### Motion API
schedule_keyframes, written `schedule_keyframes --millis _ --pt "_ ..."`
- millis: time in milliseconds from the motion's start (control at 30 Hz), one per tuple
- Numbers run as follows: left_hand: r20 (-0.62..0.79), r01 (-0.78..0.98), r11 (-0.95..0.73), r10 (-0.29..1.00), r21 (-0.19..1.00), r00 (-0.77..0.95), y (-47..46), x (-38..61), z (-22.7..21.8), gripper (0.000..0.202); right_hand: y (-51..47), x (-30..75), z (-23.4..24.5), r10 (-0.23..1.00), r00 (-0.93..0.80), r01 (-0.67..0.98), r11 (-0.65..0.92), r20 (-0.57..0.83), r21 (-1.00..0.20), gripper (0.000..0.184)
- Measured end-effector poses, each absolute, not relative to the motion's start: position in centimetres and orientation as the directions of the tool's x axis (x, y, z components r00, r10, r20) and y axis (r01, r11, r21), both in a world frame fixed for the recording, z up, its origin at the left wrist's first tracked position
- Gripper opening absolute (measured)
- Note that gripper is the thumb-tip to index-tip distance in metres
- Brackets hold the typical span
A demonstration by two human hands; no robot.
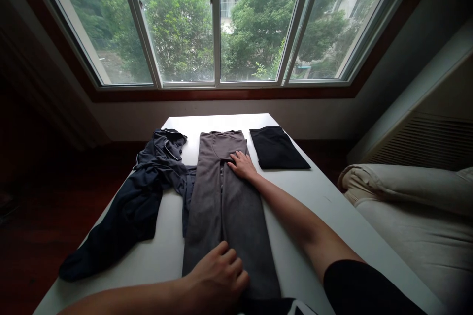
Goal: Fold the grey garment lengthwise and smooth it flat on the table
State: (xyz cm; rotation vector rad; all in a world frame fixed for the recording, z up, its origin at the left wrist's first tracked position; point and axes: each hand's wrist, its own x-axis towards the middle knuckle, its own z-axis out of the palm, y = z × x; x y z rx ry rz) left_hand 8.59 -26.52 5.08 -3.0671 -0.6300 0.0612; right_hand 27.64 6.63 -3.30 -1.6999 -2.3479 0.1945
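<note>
A pair of brown-grey trousers (pixel 242 216) lies lengthwise on the white table (pixel 295 197), waist at the far end and both legs stretched toward me. My right hand (pixel 242 165) rests on the trousers just below the waist, palm down and fingers apart. Over the near part of the legs is my left hand (pixel 221 273), its fingers curled in; whether fabric is pinched under them is hidden. Left of the trousers sprawls a crumpled dark navy garment (pixel 125 211) with white piping, partly hanging past the table edge. To the right sits a folded black garment (pixel 277 147).
Beyond the table's far edge is a wall with a wide window (pixel 218 34). A pale upholstered seat (pixel 406 206) stands close to the right side of the table. Dark reddish floor (pixel 55 197) shows on the left, and a curtain (pixel 40 83) hangs beside the window.
</note>
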Motion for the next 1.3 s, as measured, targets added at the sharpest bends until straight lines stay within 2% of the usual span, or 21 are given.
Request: schedule_keyframes --millis 100,167,333,400,500,667,833,1033,1233,1300 --pt "0.056 0.405 -0.910 0.401 -0.087 0.914 -26.7 10.6 4.8 0.015 6.5 27.7 -3.2 0.946 -0.302 0.914 0.322 0.116 -0.245 0.069" --pt "0.082 0.422 -0.898 0.414 -0.123 0.906 -26.9 11.9 5.0 0.016 6.4 27.7 -3.1 0.945 -0.304 0.913 0.324 0.116 -0.248 0.068" --pt "0.045 0.414 -0.901 0.411 -0.132 0.910 -27.2 15.5 4.8 0.017 6.1 27.8 -2.9 0.945 -0.301 0.908 0.325 0.129 -0.263 0.068" --pt "0.037 0.383 -0.916 0.382 -0.119 0.923 -27.1 16.7 4.6 0.017 6.0 27.8 -2.8 0.946 -0.298 0.906 0.322 0.128 -0.274 0.066" --pt "0.107 0.311 -0.944 0.300 -0.110 0.948 -26.9 17.6 5.0 0.016 5.7 27.8 -2.6 0.946 -0.299 0.901 0.323 0.127 -0.288 0.065" --pt "0.172 0.240 -0.963 0.217 -0.124 0.961 -26.9 16.9 7.5 0.015 5.5 27.7 -2.4 0.946 -0.294 0.900 0.323 0.139 -0.293 0.063" --pt "0.194 0.246 -0.962 0.220 -0.119 0.956 -27.0 16.4 7.8 0.017 5.6 27.7 -2.4 0.944 -0.295 0.899 0.327 0.152 -0.292 0.063" --pt "0.153 0.335 -0.936 0.318 -0.105 0.936 -26.8 17.9 5.4 0.014 5.5 27.9 -2.6 0.934 -0.300 0.894 0.346 0.193 -0.286 0.058" --pt "0.207 0.109 -0.992 0.094 -0.064 0.974 -26.8 18.6 5.1 0.018 6.2 28.5 -2.5 0.935 -0.272 0.868 0.340 0.228 -0.361 0.048" --pt "0.215 0.085 -0.995 0.072 -0.054 0.974 -26.8 18.5 5.0 0.017 6.7 28.7 -2.4 0.942 -0.249 0.856 0.323 0.228 -0.402 0.047"
